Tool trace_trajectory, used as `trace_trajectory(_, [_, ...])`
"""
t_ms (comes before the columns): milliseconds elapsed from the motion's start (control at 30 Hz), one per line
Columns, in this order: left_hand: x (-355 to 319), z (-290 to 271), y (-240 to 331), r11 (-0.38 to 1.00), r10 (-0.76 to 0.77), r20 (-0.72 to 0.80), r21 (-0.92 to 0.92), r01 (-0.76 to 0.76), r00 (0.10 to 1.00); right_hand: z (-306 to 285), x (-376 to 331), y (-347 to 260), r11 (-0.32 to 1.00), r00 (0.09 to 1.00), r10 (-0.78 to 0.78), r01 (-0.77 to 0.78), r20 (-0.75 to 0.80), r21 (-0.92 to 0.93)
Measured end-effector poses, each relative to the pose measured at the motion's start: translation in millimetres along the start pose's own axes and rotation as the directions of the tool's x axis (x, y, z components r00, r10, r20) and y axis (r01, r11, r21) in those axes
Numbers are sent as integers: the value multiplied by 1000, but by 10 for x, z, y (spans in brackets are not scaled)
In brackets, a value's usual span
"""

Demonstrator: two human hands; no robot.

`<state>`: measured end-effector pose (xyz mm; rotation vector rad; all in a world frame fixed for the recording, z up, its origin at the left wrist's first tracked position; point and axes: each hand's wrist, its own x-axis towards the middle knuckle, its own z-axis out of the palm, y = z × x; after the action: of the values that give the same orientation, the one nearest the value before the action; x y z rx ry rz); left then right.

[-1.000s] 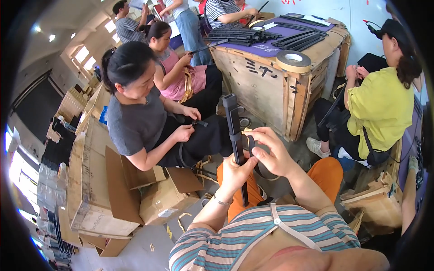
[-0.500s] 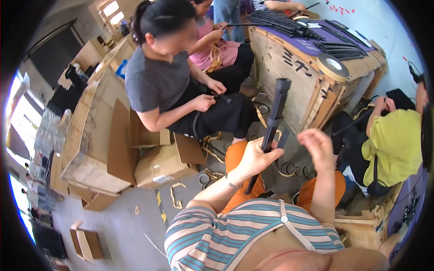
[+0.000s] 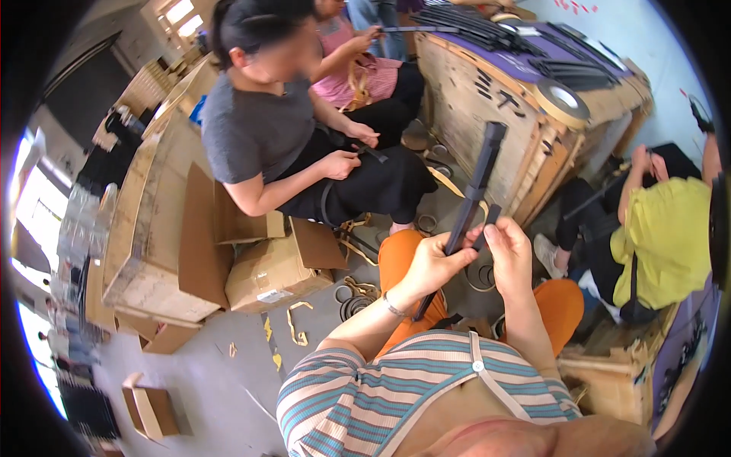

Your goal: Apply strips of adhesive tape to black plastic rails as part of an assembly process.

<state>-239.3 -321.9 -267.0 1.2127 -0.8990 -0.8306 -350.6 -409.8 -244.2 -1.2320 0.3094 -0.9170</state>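
Observation:
A long black bar (image 3: 480, 175) slants upward in front of me, its lower end reaching down past my wrist toward my lap. My left hand (image 3: 434, 268) is closed around its lower half. Close beside the bar, my right hand (image 3: 510, 259) pinches a short, flat black strip (image 3: 492, 217) between thumb and fingers. The fingertips of both hands nearly meet there. A thin tan band curls by the bar just above my fingers. Whether the strip is stuck to the bar I cannot tell.
A seated person (image 3: 259, 129) works with a dark strip at the left. Another in a yellow-green top (image 3: 659, 228) sits at right. Black bars (image 3: 480, 34) and a tape roll (image 3: 563, 103) lie on the wooden crate (image 3: 472, 107). Cardboard boxes (image 3: 266, 282) and tape scraps (image 3: 297, 324) are on the floor.
My right hand has moved left from beside the bar and now grips the black strip. The bar has shifted slightly right and tilted more, still in my left hand.

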Motion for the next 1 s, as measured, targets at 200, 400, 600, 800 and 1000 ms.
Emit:
trace_trajectory(200, [-169,-212,-305,986,-68,88,-145,80,994,92,116,-95,990,995,62,-71,75,122])
trace_trajectory(400, [-33,-170,-170,973,-59,181,-208,97,982,-135,84,-239,983,992,50,-70,115,172])
trace_trajectory(600, [-5,-252,158,920,-184,306,-282,274,934,-309,110,-284,998,986,34,-41,166,37])
trace_trajectory(800, [-13,-255,295,896,-264,362,-251,366,894,-311,206,-445,986,961,94,-55,259,-155])
trace_trajectory(1000, [-17,-235,342,896,-310,353,-201,395,883,-246,311,-335,956,967,-28,100,254,-276])
